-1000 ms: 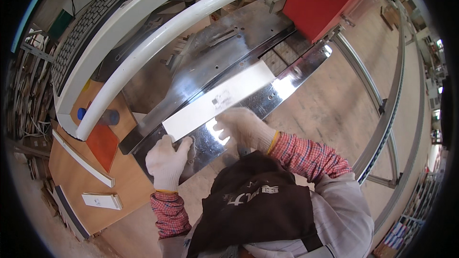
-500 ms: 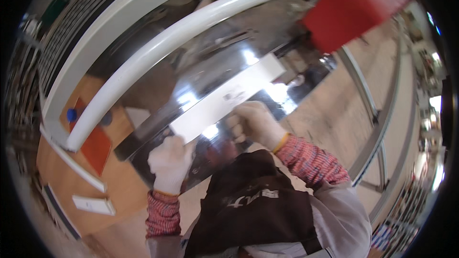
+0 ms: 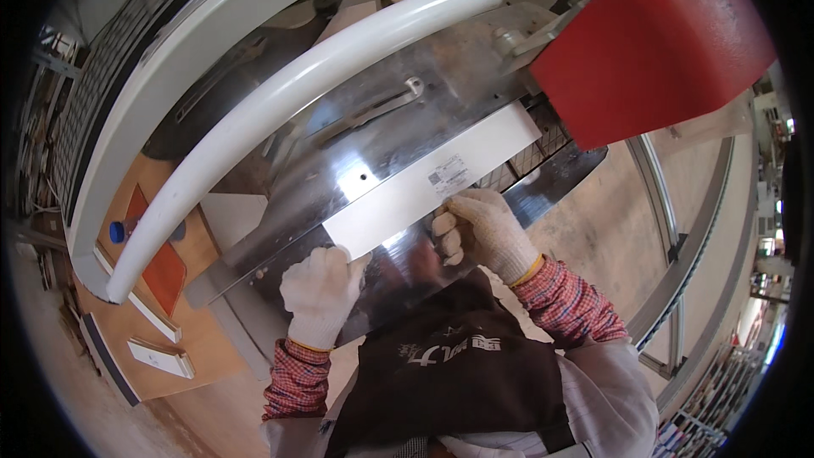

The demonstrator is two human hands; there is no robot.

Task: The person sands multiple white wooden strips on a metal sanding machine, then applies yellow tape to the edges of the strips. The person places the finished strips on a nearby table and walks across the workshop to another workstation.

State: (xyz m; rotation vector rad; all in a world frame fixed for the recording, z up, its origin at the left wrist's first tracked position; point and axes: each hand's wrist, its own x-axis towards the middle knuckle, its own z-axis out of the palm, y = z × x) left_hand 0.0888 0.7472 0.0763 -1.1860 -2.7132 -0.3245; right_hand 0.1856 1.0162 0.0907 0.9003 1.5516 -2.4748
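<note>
A long white board (image 3: 398, 203) with a printed label lies at a slant on a shiny metal machine table (image 3: 297, 227). My left hand (image 3: 320, 293), in a white knit glove, is closed at the board's near left corner, thumb against its end. Along the near long edge, my right hand (image 3: 487, 233), gloved likewise, has its fingers curled and pinches the edge just below the label. The board's right end reaches close to a red guard (image 3: 653, 55). Fingertips of both hands are partly hidden.
A thick white curved tube (image 3: 254, 110) arches over the table's far left. At left, a wooden surface (image 3: 208, 365) bears white offcuts (image 3: 159, 360), an orange-red panel (image 3: 165, 276) and a bottle with a blue cap (image 3: 117, 231). Metal rails (image 3: 666, 195) run down the right.
The white board and both hands have shifted right, and the board's right end is nearer the red guard. The whole view has also moved somewhat.
</note>
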